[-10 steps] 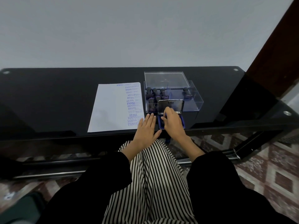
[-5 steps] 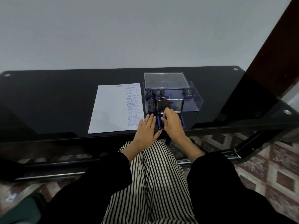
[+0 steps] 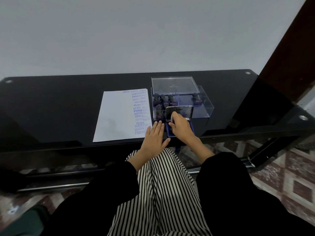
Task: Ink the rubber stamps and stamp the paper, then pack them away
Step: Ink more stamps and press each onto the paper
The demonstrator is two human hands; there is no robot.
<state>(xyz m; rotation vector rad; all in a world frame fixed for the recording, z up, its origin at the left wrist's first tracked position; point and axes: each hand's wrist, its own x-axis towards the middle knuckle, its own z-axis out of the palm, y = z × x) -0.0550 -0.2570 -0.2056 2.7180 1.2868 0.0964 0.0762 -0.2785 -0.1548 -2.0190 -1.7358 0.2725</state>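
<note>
Little had shifted in the last half second: both hands kept their places at the near edge of the black glass table (image 3: 51,108). Left hand (image 3: 154,135) lay flat, palm down, fingers straight and close together, just beside the pad and touching the near right corner of the paper. Right hand (image 3: 181,128) rested over the blue rectangular ink pad (image 3: 168,132), fingers curled, index tip against the pad's raised grey metal lid (image 3: 185,111); whether they pinched anything could not be told. To the left lay the white paper sheet (image 3: 117,116), its right margin crowded with blue imprints such as SAMPLE, AIR MAIL, FRAGILE and AMENDED. Behind the pad stood the clear plastic compartment box (image 3: 204,108), dark-handled rubber stamps (image 3: 162,100) upright in its left section, one more stamp (image 3: 196,99) in the right. Farthest back, the box's clear lid (image 3: 174,85) lay across the rear of the box.
</note>
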